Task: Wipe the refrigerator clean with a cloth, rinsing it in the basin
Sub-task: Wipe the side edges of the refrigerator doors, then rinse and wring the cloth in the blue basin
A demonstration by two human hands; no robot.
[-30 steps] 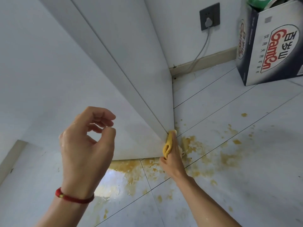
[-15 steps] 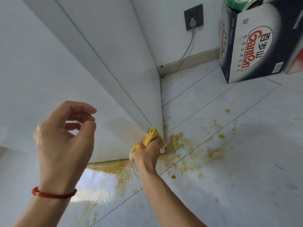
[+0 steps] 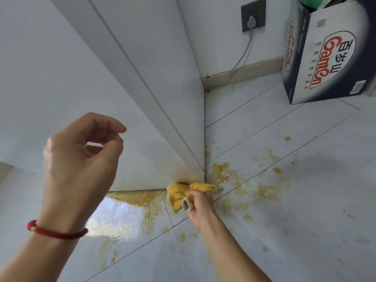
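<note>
Head view: cloth (image 3: 181, 195) half-hidden in right hand (image 3: 200, 208)

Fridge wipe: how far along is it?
Done: most of the white fridge front looks clean. In hand: the right hand grips a yellow cloth at the fridge's bottom corner, where a faint yellowish smear shows; the left hand hovers, holding nothing. Left: that smear, and a rinse, though no basin is in view. Yellow spill covers the floor.

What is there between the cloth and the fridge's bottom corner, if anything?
Nothing visible. The right hand grips the cloth and holds it at the fridge corner's lower edge, where a faint stain shows. The left hand hovers apart, holding nothing.
</note>
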